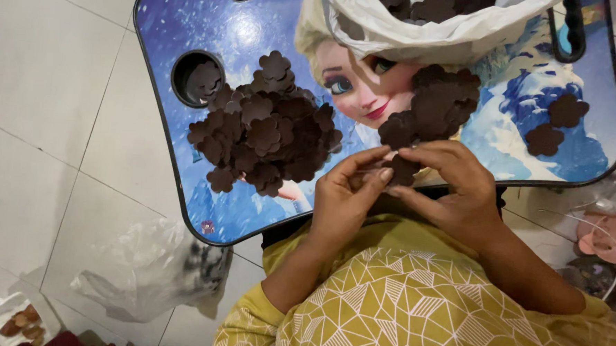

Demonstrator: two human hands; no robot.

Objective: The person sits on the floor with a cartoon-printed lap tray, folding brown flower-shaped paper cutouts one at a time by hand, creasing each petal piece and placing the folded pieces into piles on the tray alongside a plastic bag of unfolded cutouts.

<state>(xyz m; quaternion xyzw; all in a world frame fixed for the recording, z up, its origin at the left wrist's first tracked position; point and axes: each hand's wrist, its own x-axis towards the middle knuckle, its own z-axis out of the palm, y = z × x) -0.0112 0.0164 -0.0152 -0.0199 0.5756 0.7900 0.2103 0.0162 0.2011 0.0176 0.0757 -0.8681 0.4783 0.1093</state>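
Both hands, left hand point(348, 195) and right hand point(453, 186), pinch one dark brown flower-shaped cutout point(403, 170) in closed fingers point(374, 174) over the counter's point(190, 22) near edge; a slip could drop it off.

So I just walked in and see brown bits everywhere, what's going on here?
A person holds one dark brown flower-shaped cutout between the fingers of both the left hand and the right hand, over a small lap table. A big heap of cutouts lies on it, and a white plastic bag holds more.

A home: tiled floor point(54, 113), cartoon-printed lap table point(190, 22)
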